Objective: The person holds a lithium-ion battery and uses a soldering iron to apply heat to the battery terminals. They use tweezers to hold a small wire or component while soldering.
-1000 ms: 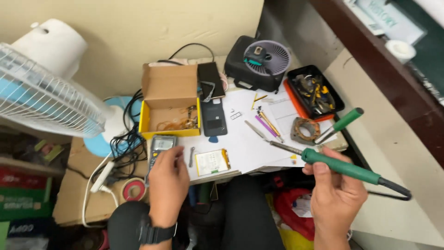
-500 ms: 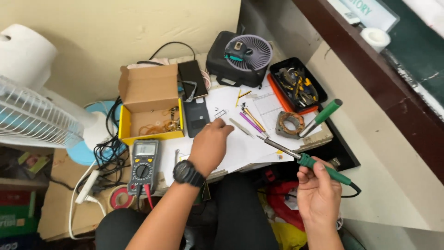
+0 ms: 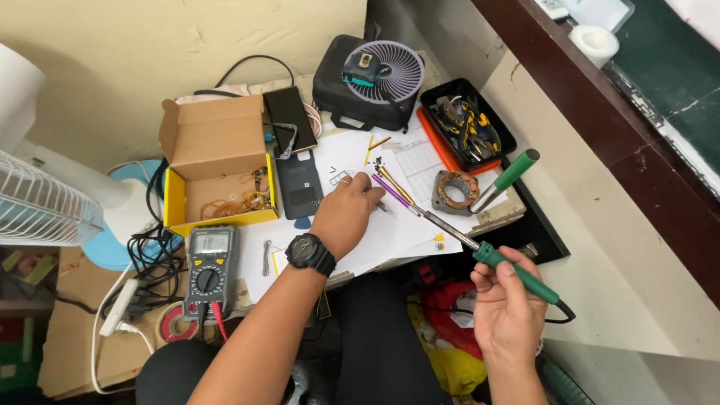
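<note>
**benchlurker:** Quick count of what's sitting there: one green-handled soldering iron (image 3: 501,262), a second green-handled tool (image 3: 508,177) lying near the copper coil (image 3: 454,190), one multimeter (image 3: 209,268), one open cardboard box (image 3: 217,166), two phones (image 3: 294,154), one small purple fan (image 3: 386,71), one black tray of pliers (image 3: 469,124), and a couple of thin purple and yellow sticks (image 3: 393,188) on the white paper (image 3: 409,161).

**solderdad:** And the hands?

**benchlurker:** The right hand (image 3: 506,304) is wrapping around the iron's handle, thumb up near the collar, and the tip is pointing up-left, reaching the paper just beside the left hand (image 3: 346,214). That left one, with a black watch (image 3: 310,253) on the wrist, is lying palm down on the paper, fingers curling toward the sticks. Can't tell if it's pinching anything.

**solderdad:** Room to move?

**benchlurker:** Tight. The box and phones are crowding the left, the fan and tray are sitting along the back, the coil's just right of the fingertips. The paper is hanging over the front edge above the person's lap, and the iron's handle is hovering off that edge.
</note>
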